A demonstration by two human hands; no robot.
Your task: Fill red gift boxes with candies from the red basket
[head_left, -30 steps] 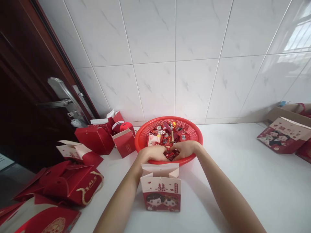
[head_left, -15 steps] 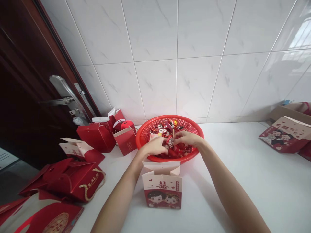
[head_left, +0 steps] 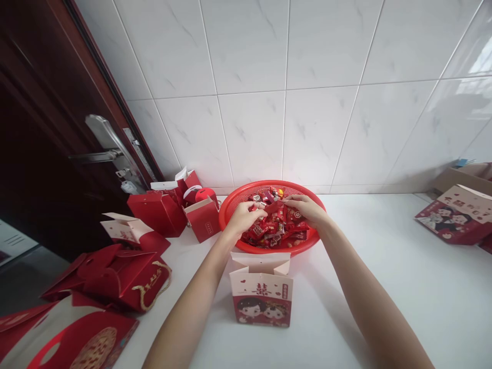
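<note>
A red plastic basket (head_left: 321, 202) stands on the white counter, filled with wrapped candies (head_left: 274, 228). My left hand (head_left: 246, 218) is over its left side, thumb and fingers closed, with a bit of red wrapper showing between them. Over the right side, my right hand (head_left: 305, 209) pinches its fingertips at the edge of a red candy packet (head_left: 274, 207) that lies between the two hands. In front of the basket an open-topped paper gift box (head_left: 262, 302), cream and red with two cartoon figures, stands upright between my forearms.
Several red gift bags and boxes (head_left: 157, 212) crowd the left side, one with a rope handle (head_left: 166, 287). At the far right another cartoon-printed box (head_left: 453, 215) stands before a cardboard carton (head_left: 461, 179). A tiled wall (head_left: 253, 138) runs behind; a dark door (head_left: 57, 169) is at left.
My hands have moved slightly up and apart over the candies. A patterned candy no longer shows between them; a red packet does. The whole view has shifted a little.
</note>
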